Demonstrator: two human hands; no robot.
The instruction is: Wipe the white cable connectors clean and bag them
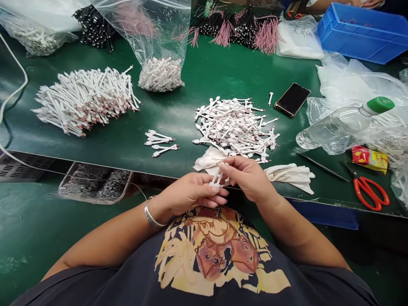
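Near the table's front edge, my left hand (194, 191) pinches the lower end of some small white cable pieces (216, 177). My right hand (247, 174) has its thumb and fingers closed at the upper end of the same pieces. Just beyond both hands lies a loose pile of white cable pieces (236, 125). A few more white cable pieces (159, 138) rest to the left of it. White cloth (208, 159) sits right behind my hands, and white gloves (291, 176) lie to the right.
A large white cable heap (89, 100) and a filled plastic bag (162, 74) lie left. To the right are a phone (293, 99), a bottle (341, 123), tweezers (323, 166), red scissors (371, 193) and a blue bin (363, 34). A person's hand (371, 4) shows at the top right.
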